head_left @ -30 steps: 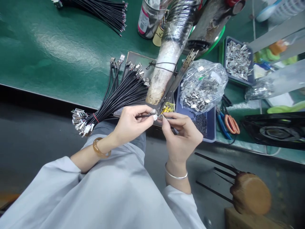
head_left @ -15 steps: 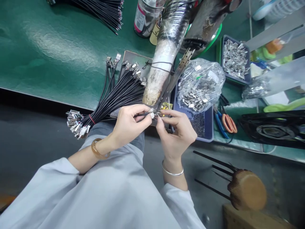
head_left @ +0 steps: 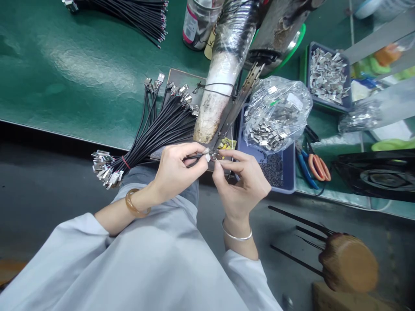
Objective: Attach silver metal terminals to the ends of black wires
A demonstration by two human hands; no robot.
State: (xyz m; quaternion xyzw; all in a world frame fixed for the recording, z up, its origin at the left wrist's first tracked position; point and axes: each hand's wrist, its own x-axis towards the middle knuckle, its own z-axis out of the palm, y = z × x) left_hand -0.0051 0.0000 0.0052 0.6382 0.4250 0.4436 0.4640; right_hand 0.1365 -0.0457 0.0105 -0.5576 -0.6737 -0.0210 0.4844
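While the left hand [head_left: 175, 170] pinches a black cable [head_left: 196, 156], the right hand [head_left: 242, 179], pinching a tiny shiny bit [head_left: 215, 156], should go gently.

Left hand [head_left: 181, 170], centre: black cable [head_left: 195, 156], pinched. Right hand [head_left: 241, 181], centre: at cable's tip. Cable bundle [head_left: 162, 127]: left of centre.

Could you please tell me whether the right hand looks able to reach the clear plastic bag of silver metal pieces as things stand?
Probably yes: the bag lies just beyond the right hand, no obstacle showing between them, though the hand's grip seems busy at a thin black cable's end.
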